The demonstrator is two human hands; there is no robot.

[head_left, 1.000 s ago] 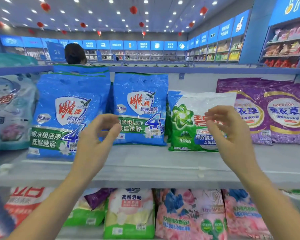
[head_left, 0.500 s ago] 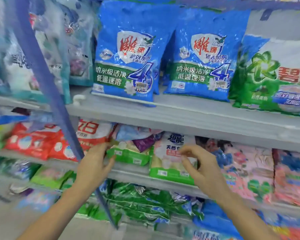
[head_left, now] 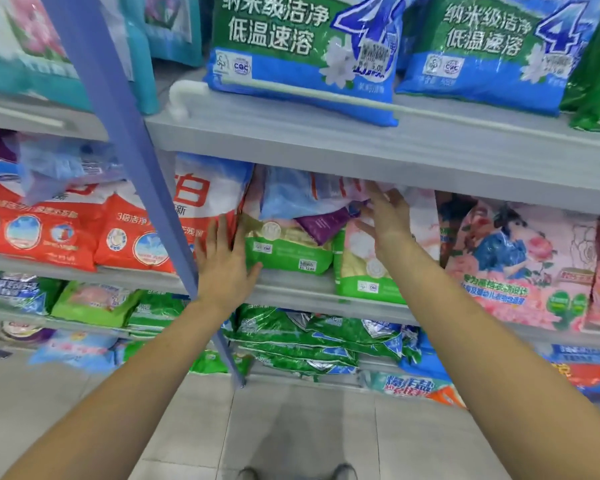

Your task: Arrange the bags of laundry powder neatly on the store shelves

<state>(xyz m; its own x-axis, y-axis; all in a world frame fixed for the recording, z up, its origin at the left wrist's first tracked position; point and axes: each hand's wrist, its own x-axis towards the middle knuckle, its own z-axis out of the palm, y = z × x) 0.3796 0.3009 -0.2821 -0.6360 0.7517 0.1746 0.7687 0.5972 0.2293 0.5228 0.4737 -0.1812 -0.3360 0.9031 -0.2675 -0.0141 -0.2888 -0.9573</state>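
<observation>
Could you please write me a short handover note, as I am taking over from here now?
Left hand: open, fingers flat at the left edge of the green bag on the middle shelf.
Right hand: open, reaching into the jumble above that bag, gripping nothing visible.
Done: blue bags on the upper shelf stand in a row.
Left: light blue bag and purple bag lie crooked on the green bag; straighten them.

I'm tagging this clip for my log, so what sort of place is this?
Most likely a shop's laundry aisle: tiered grey shelves hold rows of detergent bags, like the blue bag up top, and the green bag below carries a price sticker.
</observation>
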